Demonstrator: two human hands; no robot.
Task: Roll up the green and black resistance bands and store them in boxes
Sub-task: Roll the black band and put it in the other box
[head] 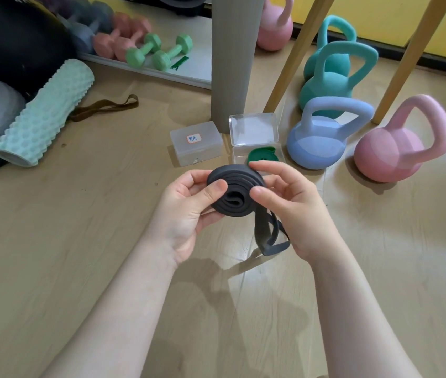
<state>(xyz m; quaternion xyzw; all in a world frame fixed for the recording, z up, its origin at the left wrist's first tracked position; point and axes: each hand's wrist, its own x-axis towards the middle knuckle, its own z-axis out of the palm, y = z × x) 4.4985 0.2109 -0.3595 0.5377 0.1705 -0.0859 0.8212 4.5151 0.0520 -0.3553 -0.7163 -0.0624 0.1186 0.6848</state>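
Note:
A black resistance band [234, 195] is wound into a coil above the wooden floor, with a loose loop hanging below it. My left hand [189, 211] grips the coil's left side, thumb on its face. My right hand [292, 208] pinches the right side, thumb and fingers round the edge. Behind the coil, a rolled green band [262, 156] lies in an open clear box [256, 144] with its lid raised. To its left stands a closed clear box [196, 144] with a label on the lid.
Kettlebells stand at the right: blue [322, 137], pink [401, 143], teal [331, 77]. A grey post [232, 58] rises behind the boxes, beside wooden legs [295, 55]. A mint foam roller [44, 113] and a brown band [104, 106] lie left. Dumbbells [156, 51] line the back.

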